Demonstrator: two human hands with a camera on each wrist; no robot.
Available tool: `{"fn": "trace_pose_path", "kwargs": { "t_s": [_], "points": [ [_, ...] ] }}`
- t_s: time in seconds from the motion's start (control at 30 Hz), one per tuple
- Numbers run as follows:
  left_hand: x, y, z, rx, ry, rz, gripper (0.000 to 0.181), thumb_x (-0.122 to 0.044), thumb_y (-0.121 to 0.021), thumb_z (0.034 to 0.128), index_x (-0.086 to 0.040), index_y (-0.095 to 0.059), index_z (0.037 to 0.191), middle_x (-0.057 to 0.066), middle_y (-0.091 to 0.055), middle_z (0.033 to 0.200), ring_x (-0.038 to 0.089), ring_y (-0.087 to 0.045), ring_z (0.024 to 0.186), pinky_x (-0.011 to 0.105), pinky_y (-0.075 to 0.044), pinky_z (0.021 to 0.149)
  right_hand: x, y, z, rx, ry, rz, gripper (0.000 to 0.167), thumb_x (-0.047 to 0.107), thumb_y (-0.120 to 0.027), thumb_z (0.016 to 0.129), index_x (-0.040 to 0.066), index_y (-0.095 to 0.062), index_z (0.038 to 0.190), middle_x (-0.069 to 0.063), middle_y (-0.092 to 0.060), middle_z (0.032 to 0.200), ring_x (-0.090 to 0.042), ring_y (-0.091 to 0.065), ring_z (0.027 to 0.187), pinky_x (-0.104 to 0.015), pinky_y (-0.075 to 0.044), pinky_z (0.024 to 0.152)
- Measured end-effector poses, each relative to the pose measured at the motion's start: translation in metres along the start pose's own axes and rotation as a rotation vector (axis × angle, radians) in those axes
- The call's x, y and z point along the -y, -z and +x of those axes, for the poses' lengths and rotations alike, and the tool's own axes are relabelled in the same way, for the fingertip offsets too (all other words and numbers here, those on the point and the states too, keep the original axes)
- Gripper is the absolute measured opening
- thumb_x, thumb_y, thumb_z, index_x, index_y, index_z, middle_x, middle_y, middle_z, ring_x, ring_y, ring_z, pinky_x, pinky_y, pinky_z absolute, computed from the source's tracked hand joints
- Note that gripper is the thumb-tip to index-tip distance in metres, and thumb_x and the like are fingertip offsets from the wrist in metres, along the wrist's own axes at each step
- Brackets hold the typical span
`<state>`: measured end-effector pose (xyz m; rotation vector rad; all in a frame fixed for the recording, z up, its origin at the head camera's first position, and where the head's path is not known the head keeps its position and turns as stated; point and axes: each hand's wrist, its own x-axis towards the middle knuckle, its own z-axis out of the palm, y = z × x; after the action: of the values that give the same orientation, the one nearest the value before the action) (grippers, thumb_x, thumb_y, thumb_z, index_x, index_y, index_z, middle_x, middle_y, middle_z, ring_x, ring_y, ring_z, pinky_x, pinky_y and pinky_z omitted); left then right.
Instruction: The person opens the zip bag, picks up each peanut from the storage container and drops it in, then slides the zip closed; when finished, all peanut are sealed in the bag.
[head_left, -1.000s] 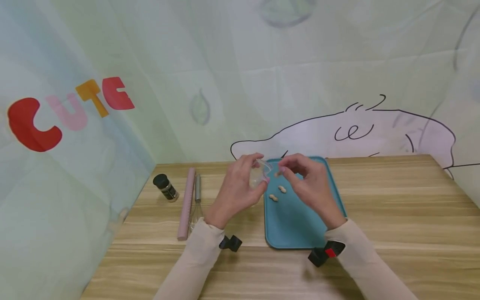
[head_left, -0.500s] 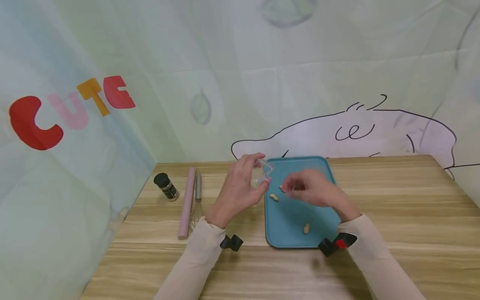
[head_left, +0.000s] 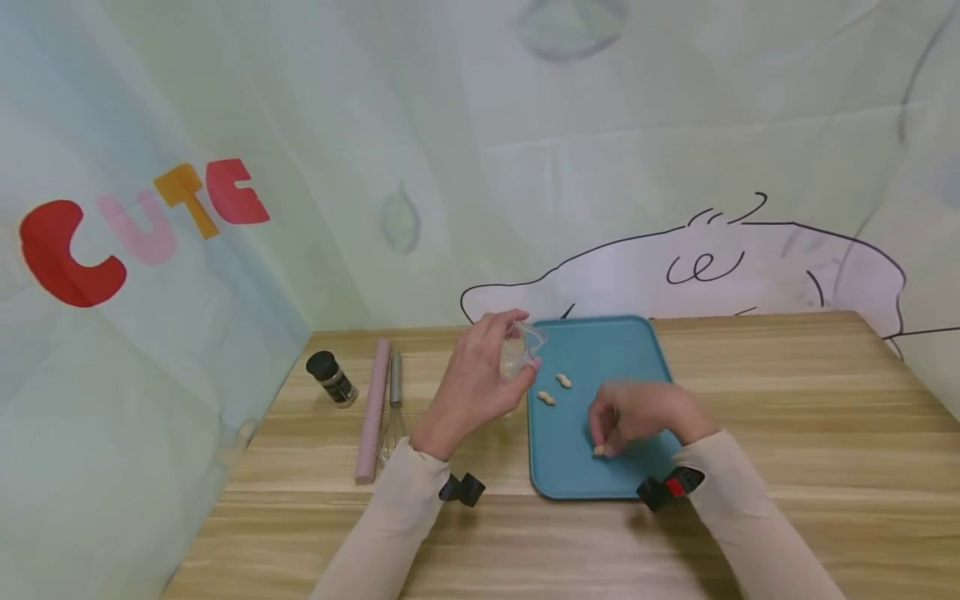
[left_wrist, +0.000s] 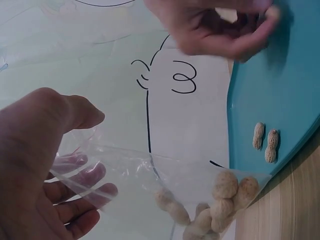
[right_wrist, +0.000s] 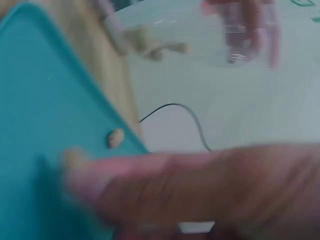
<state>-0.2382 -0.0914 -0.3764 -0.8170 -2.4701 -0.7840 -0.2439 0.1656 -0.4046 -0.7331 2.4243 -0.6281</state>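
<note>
My left hand (head_left: 480, 375) holds a clear plastic bag (head_left: 514, 354) by its mouth, beside the tray's far left side. Inside the bag, several unshelled peanuts (left_wrist: 222, 202) show in the left wrist view. Over the near half of the blue tray (head_left: 570, 483), the fingers of my right hand (head_left: 637, 417) pinch a single peanut (head_left: 600, 451); motion blurs that hand in the right wrist view. Two more peanuts lie on the tray to the left, one a little farther back (head_left: 563, 381) than the other peanut (head_left: 546, 398).
Left of the hands, a whisk (head_left: 393, 417) and a pink rolling pin (head_left: 372, 412) lie side by side on the wooden table (head_left: 787, 433). A black-capped spice jar (head_left: 332, 379) stands beyond them. Printed cloth (head_left: 375, 167) hangs behind the table.
From the bag's mouth, my right hand has moved right and toward me, to a peanut at the tray's near part that it now pinches. My left hand stays put with the bag.
</note>
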Motion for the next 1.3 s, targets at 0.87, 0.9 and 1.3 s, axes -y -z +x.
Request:
{"fn": "trace_pose_path", "kwargs": {
  "t_s": [0.87, 0.9, 1.3],
  "points": [
    [0.001, 0.002, -0.002, -0.007, -0.015, -0.002, 0.058, -0.023, -0.079, 0.0931, -0.005, -0.058, 0.145, 0.013, -0.071, 0.118, 0.030, -0.069, 0.109, 0.051, -0.055, 0.101, 0.044, -0.005, 0.014, -1.180, 0.366, 0.207, 0.054, 0.006, -0.076, 0.098, 0.007, -0.062, 0.150, -0.021, -0.076, 0.120, -0.026, -0.079, 0.076, -0.015, -0.056, 0.066],
    [0.001, 0.002, -0.002, -0.006, -0.013, -0.003, 0.058, -0.023, -0.079, 0.0932, -0.006, -0.058, 0.145, 0.013, -0.071, 0.118, 0.030, -0.069, 0.110, 0.051, -0.055, 0.101, 0.042, -0.005, 0.013, -1.156, 0.333, 0.208, 0.050, 0.007, -0.075, 0.099, 0.006, -0.064, 0.148, -0.021, -0.076, 0.119, -0.026, -0.079, 0.077, -0.016, -0.057, 0.067],
    [-0.001, 0.001, 0.000, 0.013, 0.005, 0.008, 0.057, -0.022, -0.078, 0.0942, -0.006, -0.057, 0.145, 0.011, -0.071, 0.118, 0.028, -0.068, 0.110, 0.053, -0.054, 0.103, 0.009, -0.029, 0.041, -0.447, -0.050, -0.048, 0.013, 0.022, -0.082, 0.095, 0.010, -0.083, 0.094, -0.001, -0.075, 0.081, -0.012, -0.060, 0.069, -0.027, -0.047, 0.061]
  ]
}}
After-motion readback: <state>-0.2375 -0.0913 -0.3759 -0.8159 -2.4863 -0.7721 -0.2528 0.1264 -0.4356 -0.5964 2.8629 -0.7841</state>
